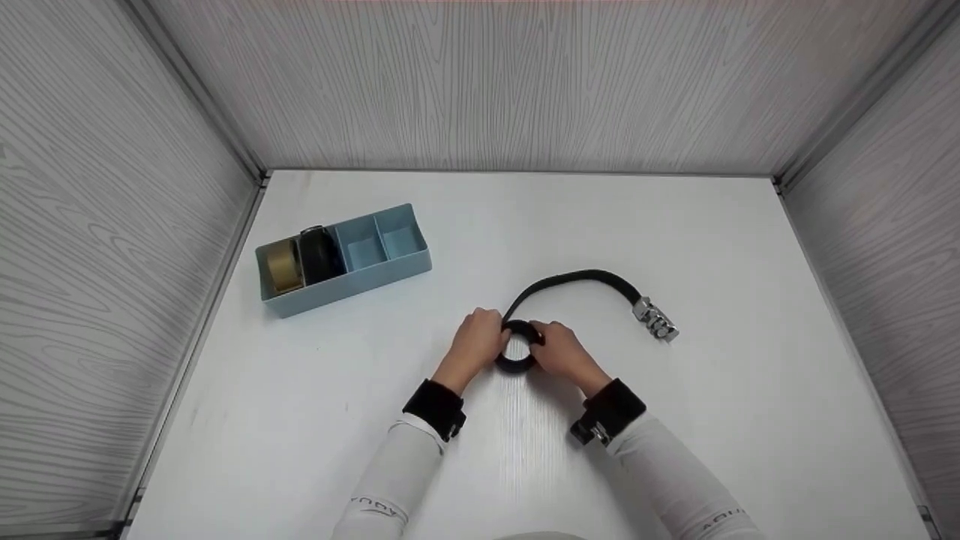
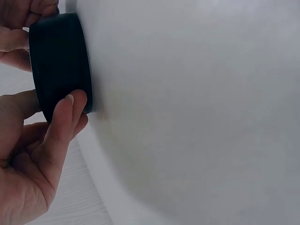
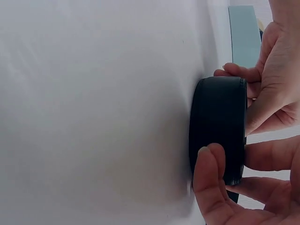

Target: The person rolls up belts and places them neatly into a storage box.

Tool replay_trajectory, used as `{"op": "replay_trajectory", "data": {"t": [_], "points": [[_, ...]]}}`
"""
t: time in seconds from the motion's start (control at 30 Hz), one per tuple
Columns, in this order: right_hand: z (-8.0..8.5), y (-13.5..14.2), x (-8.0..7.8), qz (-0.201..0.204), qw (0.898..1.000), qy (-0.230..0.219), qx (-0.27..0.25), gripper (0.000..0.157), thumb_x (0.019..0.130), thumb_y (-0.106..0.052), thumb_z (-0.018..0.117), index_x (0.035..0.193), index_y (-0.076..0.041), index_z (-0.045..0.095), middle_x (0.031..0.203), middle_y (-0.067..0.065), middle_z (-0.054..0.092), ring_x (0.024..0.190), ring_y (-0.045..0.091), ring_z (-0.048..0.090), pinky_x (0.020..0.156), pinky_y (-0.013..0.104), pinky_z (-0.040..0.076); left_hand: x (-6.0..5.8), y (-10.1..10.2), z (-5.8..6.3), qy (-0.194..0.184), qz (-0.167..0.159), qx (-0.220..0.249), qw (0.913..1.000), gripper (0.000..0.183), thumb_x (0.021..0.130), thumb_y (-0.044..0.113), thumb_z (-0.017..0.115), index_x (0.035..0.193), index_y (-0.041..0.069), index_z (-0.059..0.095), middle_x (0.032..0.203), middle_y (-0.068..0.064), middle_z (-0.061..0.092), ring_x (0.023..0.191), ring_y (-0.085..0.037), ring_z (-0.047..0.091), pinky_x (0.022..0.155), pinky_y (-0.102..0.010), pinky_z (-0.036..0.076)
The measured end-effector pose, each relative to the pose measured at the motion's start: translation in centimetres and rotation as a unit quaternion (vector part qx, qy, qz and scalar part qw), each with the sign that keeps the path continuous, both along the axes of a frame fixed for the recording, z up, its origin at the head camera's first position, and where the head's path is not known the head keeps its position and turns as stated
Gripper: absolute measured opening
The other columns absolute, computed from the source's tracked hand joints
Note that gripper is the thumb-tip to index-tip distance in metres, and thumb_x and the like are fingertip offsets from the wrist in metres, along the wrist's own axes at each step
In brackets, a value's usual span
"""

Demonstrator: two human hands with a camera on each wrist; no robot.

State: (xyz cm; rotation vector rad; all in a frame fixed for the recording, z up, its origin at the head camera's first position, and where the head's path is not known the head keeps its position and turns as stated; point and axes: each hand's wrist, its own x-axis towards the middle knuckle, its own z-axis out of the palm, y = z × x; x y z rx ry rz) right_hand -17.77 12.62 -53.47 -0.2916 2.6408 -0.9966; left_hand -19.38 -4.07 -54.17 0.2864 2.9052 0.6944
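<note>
A black belt (image 1: 585, 275) lies on the white table, partly wound into a ring-shaped coil (image 1: 515, 366). Its loose end curves away to the right and finishes in a silver buckle (image 1: 655, 319). My left hand (image 1: 478, 339) pinches the left side of the coil, thumb inside and fingers outside. On the opposite side, my right hand (image 1: 561, 351) holds the coil the same way. The right wrist view shows the coil standing on its edge on the table, with fingertips (image 3: 210, 161) against its outer face. The left wrist view shows the coil's smooth outer band (image 2: 61, 61) between both hands.
At the back left stands a light blue divided box (image 1: 360, 283). A gold-tan roll (image 1: 283, 266) sits in its leftmost compartment, and a black roll (image 1: 320, 255) in the one beside it. Grey wood-grain panels (image 1: 480, 90) wall the table at the back and sides.
</note>
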Motion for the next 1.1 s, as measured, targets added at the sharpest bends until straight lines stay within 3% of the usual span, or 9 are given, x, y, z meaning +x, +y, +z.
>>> {"op": "replay_trajectory", "data": {"t": [0.2, 0.33, 0.5, 0.7, 0.97, 1.1], "points": [[0.2, 0.4, 0.1, -0.023, 1.0, 0.004, -0.009, 0.033, 0.088, -0.007, 0.065, 0.117, 0.01, 0.06, 0.088, 0.014, 0.063, 0.08, 0.027, 0.06, 0.076, 0.041, 0.049, -0.1, 0.7, 0.3, 0.013, 0.003, -0.004, 0.9999, 0.015, 0.089, 0.012, 0.068, 0.081, 0.0, 0.066, 0.081, -0.016, 0.068, 0.074, -0.027, 0.067, 0.065, -0.039, 0.052], [0.3, 0.5, 0.1, -0.026, 1.0, 0.015, -0.003, 0.028, 0.087, -0.005, 0.065, 0.111, 0.007, 0.061, 0.093, 0.016, 0.063, 0.087, 0.029, 0.06, 0.08, 0.043, 0.048, -0.3, 0.9, 0.7, 0.003, -0.005, -0.015, 0.9999, 0.017, 0.089, 0.014, 0.068, 0.079, 0.001, 0.066, 0.08, -0.014, 0.068, 0.072, -0.025, 0.066, 0.064, -0.038, 0.052], [0.4, 0.5, -0.1, -0.002, 0.999, 0.033, 0.007, 0.028, 0.087, 0.0, 0.063, 0.114, 0.006, 0.063, 0.102, 0.02, 0.064, 0.097, 0.032, 0.06, 0.087, 0.046, 0.047, -0.3, 1.0, 0.9, -0.009, -0.013, -0.027, 0.9995, 0.017, 0.09, 0.016, 0.068, 0.081, 0.001, 0.067, 0.081, -0.013, 0.068, 0.07, -0.021, 0.063, 0.062, -0.036, 0.051], [0.6, 0.8, -0.5, 0.034, 0.998, 0.044, 0.014, 0.027, 0.087, 0.003, 0.063, 0.113, 0.002, 0.067, 0.093, 0.016, 0.062, 0.084, 0.028, 0.056, 0.079, 0.044, 0.047, -0.1, 1.5, 1.0, -0.001, -0.021, -0.038, 0.999, 0.009, 0.088, 0.006, 0.064, 0.085, -0.001, 0.07, 0.084, -0.017, 0.069, 0.073, -0.026, 0.067, 0.061, -0.039, 0.052], [0.8, 0.9, 0.5, -0.022, 1.0, 0.01, 0.01, 0.03, 0.086, -0.006, 0.065, 0.111, 0.01, 0.061, 0.096, 0.019, 0.062, 0.09, 0.03, 0.058, 0.083, 0.045, 0.047, 0.1, 1.7, 0.8, 0.012, 0.0, -0.036, 0.9993, 0.009, 0.085, 0.007, 0.064, 0.081, 0.0, 0.069, 0.083, -0.017, 0.07, 0.073, -0.03, 0.068, 0.061, -0.041, 0.053], [0.6, 0.9, 0.5, -0.009, 0.999, 0.032, 0.012, 0.02, 0.083, -0.001, 0.062, 0.102, 0.006, 0.064, 0.089, 0.016, 0.061, 0.085, 0.029, 0.056, 0.08, 0.046, 0.047, 0.0, 1.3, 0.9, 0.011, -0.009, -0.035, 0.9993, 0.013, 0.085, 0.013, 0.069, 0.079, 0.002, 0.067, 0.081, -0.015, 0.07, 0.072, -0.028, 0.067, 0.063, -0.04, 0.053]]}}
